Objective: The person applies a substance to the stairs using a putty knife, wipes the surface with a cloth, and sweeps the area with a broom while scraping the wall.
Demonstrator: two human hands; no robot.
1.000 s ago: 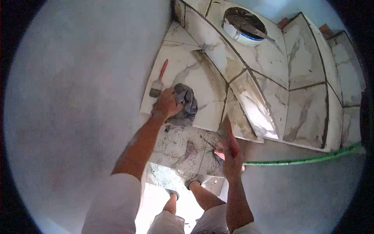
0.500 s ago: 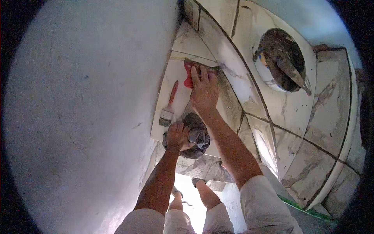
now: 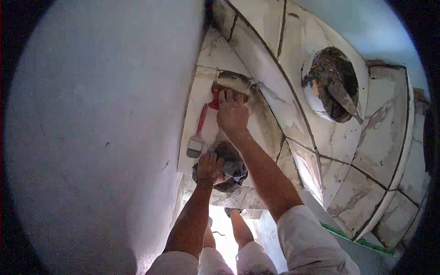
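The right hand (image 3: 233, 114) holds the red scraper (image 3: 214, 95) against the pale tile (image 3: 260, 135), its fingers slightly apart and bent over the tool; at seven o'clock from it, the left hand (image 3: 211, 168) rests on the dark rag (image 3: 236, 170), fingers close together, their grip unclear; the paintbrush (image 3: 195, 144) lies at eleven o'clock from the left hand; toward two o'clock, the bucket (image 3: 316, 103) holds a trowel (image 3: 341, 98).

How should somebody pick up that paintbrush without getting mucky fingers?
Probably by the middle of its slim red handle, from above, a finger and thumb on its long sides. The brush lies flat, and its dark, dirty-looking bristles are at the other end, nearer the person.
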